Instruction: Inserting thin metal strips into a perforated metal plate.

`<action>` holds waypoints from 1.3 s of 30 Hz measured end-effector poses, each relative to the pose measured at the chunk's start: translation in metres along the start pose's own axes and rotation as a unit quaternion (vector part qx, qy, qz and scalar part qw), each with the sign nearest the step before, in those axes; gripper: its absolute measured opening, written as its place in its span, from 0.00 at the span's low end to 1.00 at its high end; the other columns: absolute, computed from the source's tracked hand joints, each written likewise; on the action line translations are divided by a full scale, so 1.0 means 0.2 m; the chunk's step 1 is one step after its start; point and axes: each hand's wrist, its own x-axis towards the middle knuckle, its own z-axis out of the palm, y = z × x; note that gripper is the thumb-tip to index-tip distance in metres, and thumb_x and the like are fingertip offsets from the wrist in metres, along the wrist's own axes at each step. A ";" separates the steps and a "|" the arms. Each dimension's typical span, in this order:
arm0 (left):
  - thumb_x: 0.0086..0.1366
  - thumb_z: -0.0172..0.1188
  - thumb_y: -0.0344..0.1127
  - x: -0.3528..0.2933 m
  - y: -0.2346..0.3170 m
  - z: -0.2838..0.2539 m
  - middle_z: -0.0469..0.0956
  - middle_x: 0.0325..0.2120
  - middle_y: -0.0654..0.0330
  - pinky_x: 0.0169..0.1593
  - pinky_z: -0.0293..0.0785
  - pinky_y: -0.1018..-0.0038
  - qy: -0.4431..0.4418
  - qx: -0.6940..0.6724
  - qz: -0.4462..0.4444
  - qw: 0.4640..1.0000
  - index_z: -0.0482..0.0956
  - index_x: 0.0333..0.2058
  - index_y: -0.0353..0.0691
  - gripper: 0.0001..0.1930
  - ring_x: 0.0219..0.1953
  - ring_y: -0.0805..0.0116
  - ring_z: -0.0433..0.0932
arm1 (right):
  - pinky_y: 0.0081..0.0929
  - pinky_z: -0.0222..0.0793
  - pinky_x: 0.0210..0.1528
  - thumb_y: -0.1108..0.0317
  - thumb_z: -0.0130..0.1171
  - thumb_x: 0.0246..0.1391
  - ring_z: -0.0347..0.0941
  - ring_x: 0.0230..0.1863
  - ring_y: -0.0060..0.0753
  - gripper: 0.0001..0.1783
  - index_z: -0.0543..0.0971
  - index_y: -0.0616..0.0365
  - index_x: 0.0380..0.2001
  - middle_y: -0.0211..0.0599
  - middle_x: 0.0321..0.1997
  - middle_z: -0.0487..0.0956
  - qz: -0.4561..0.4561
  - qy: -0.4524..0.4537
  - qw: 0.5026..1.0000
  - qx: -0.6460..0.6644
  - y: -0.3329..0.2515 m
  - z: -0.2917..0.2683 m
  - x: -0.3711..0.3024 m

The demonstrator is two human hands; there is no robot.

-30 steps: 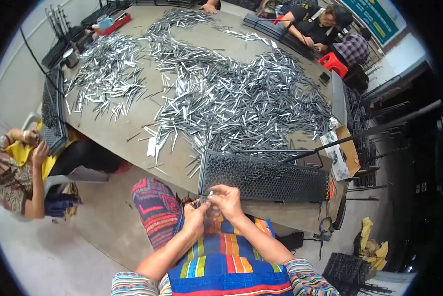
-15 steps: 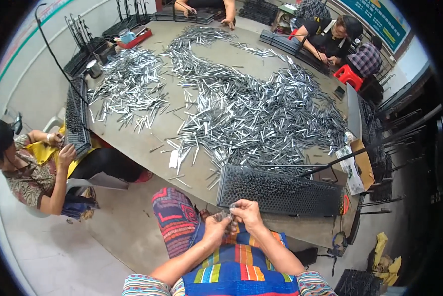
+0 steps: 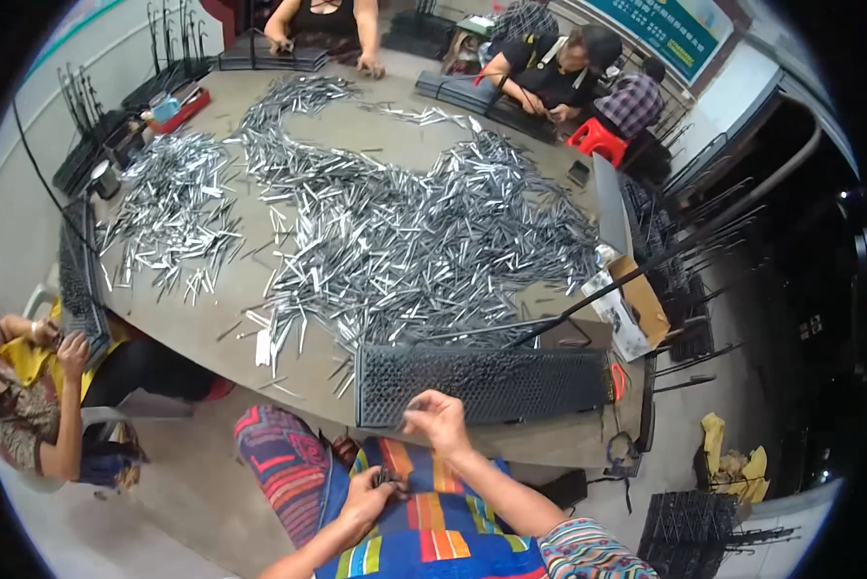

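Note:
Low over my lap, my left hand [image 3: 366,500] is closed around a small bunch of dark metal strips [image 3: 387,477]. My right hand [image 3: 437,421] is raised in front of the lower left part of a long black perforated rack [image 3: 491,384]. Its thumb and fingers are pinched together; what they hold, if anything, is too small to make out. Behind the rack, a large loose heap of thin silvery metal strips [image 3: 405,241] spreads over the grey table [image 3: 293,372].
A black rod [image 3: 588,301] slants up to the right over the rack. Beside it stand an open cardboard box [image 3: 641,301] and orange-handled scissors [image 3: 618,381]. Co-workers sit at the left [image 3: 28,405], far side [image 3: 327,29] and far right [image 3: 559,77]. Yellow cloth [image 3: 733,458] lies on the floor.
My hands have separated: the right has lifted to the rack's lower left edge, and the left has dropped nearer my lap with its bunch. The whole view has swung to the right.

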 end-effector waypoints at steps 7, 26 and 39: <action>0.62 0.49 0.23 -0.04 0.09 0.03 0.77 0.24 0.60 0.26 0.69 0.79 0.043 0.018 0.011 0.999 0.75 0.33 0.35 0.05 0.23 0.74 0.74 | 0.18 0.72 0.26 0.77 0.60 0.50 0.76 0.21 0.22 0.04 0.79 0.64 0.31 0.33 0.23 0.79 0.007 0.000 1.000 -0.019 -0.02 -0.01 -0.01; 0.61 0.51 0.22 0.12 0.19 0.06 0.80 0.28 0.55 0.24 0.72 0.78 0.147 -0.168 -0.009 0.975 0.73 0.37 0.34 0.06 0.22 0.73 0.76 | 0.17 0.74 0.30 0.83 0.57 0.51 0.76 0.27 0.21 0.04 0.78 0.68 0.31 0.34 0.35 0.75 -0.208 0.029 0.965 -0.157 0.08 0.13 0.14; 0.61 0.56 0.22 0.18 0.21 0.08 0.80 0.26 0.58 0.22 0.71 0.78 0.127 -0.239 -0.016 0.962 0.73 0.38 0.35 0.06 0.23 0.72 0.77 | 0.25 0.69 0.28 0.80 0.62 0.42 0.74 0.24 0.31 0.06 0.81 0.63 0.27 0.38 0.26 0.77 -0.259 0.043 0.888 -0.377 0.04 0.15 0.17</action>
